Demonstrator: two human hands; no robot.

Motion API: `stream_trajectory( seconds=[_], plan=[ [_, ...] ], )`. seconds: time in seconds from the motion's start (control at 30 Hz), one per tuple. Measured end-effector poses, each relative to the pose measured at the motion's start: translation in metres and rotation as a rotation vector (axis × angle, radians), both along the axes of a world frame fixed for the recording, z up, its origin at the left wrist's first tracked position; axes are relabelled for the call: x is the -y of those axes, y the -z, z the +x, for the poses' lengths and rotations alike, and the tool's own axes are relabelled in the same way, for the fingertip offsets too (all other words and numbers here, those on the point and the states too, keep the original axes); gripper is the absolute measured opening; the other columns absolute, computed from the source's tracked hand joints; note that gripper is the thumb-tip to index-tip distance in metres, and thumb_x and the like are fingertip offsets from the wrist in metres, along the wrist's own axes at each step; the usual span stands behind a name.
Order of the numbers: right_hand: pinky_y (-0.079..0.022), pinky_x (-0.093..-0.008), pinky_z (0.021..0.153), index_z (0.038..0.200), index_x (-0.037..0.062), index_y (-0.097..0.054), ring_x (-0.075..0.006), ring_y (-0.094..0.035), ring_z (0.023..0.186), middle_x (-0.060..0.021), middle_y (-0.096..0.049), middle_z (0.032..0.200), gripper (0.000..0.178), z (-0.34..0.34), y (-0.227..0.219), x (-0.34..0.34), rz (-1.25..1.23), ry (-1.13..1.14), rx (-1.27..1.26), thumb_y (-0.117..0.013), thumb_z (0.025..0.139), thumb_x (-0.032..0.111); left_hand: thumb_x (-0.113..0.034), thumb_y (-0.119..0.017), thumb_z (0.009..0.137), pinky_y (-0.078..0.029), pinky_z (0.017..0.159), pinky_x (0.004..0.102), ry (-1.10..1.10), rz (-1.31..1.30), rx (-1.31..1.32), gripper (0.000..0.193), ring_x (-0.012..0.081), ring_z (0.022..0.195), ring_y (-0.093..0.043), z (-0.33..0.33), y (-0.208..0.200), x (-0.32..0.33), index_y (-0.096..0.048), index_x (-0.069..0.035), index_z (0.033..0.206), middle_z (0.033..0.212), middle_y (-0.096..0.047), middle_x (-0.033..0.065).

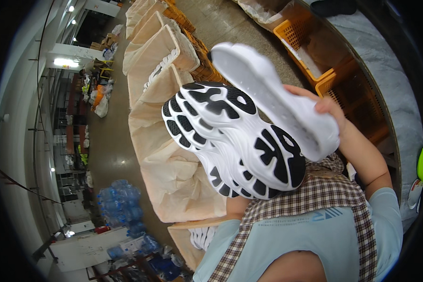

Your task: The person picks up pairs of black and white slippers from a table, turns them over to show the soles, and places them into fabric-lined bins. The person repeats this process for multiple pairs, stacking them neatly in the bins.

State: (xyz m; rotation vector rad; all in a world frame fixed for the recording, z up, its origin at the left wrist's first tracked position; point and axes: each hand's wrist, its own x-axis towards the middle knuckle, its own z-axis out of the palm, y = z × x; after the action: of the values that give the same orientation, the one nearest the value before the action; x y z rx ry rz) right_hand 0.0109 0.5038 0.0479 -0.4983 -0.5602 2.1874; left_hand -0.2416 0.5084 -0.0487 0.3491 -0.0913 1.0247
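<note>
My right hand (330, 111) grips a white shoe sole (277, 101) near its lower end, thumb on the pale inner face. The sole is held up and tilted, its other end pointing to the upper left. Left of it is a small stack of white shoe soles with black tread pads (242, 141), treads facing up. My left forearm (237, 207) runs up behind this stack and supports it; the soles hide the hand and its fingers. Both arms come from a light blue shirt under a checked apron (305, 190).
Cream cloth-lined bins (174, 176) stand in a row on the left, some with white soles (202, 237) inside. Orange plastic crates (310, 70) sit at the upper right beside a grey-covered surface (371, 51). Blue plastic bottles (120, 204) are piled on the floor further left.
</note>
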Motion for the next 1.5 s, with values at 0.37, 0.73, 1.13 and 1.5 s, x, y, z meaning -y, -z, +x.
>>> stream_trajectory(
  seconds=[0.37, 0.73, 1.13, 1.5],
  plan=[
    [-0.042, -0.0396, 0.102, 0.144, -0.0016, -0.024, -0.0322, -0.05, 0.12, -0.0239, -0.041, 0.137, 0.094, 0.008, 0.043, -0.011, 0.13, -0.08, 0.069, -0.062, 0.063, 0.026, -0.031, -0.061, 0.087, -0.048, 0.092, 0.0465, 0.109, -0.009, 0.099, 0.059, 0.0279, 0.124, -0.041, 0.015, 0.0, -0.014, -0.037, -0.01, 0.138, 0.14, -0.036, 0.0098],
    [-0.055, -0.0423, 0.085, 0.124, -0.004, -0.052, -0.0345, -0.066, 0.09, -0.0232, -0.063, 0.11, 0.069, 0.016, 0.106, -0.002, -0.394, -0.066, -0.604, -0.048, 0.066, 0.033, -0.031, -0.063, 0.086, -0.049, 0.09, 0.0479, 0.062, 0.123, 0.146, 0.06, 0.0286, 0.123, -0.041, -0.002, -0.014, 0.0, -0.038, -0.011, 0.137, 0.139, -0.036, 0.0098],
    [-0.042, -0.042, 0.102, 0.143, 0.0, -0.029, -0.0344, -0.048, 0.122, -0.023, -0.038, 0.14, 0.092, 0.035, 0.1, -0.013, -0.067, -0.012, -0.202, -0.058, 0.061, 0.027, -0.03, -0.065, 0.084, -0.051, 0.088, 0.0495, 0.176, -0.005, 0.177, 0.061, 0.0294, 0.122, -0.042, 0.007, -0.014, -0.009, -0.04, -0.012, 0.137, 0.139, -0.036, 0.0097],
    [-0.037, -0.045, 0.105, 0.145, 0.0039, -0.025, -0.0358, -0.047, 0.123, -0.022, -0.04, 0.139, 0.094, 0.019, 0.137, -0.006, -0.236, -0.081, -0.426, -0.056, 0.06, 0.03, -0.03, -0.067, 0.083, -0.053, 0.086, 0.0509, 0.218, -0.014, 0.208, 0.061, 0.03, 0.121, -0.042, 0.015, -0.013, -0.018, -0.041, -0.013, 0.136, 0.138, -0.036, 0.0097]
  ],
)
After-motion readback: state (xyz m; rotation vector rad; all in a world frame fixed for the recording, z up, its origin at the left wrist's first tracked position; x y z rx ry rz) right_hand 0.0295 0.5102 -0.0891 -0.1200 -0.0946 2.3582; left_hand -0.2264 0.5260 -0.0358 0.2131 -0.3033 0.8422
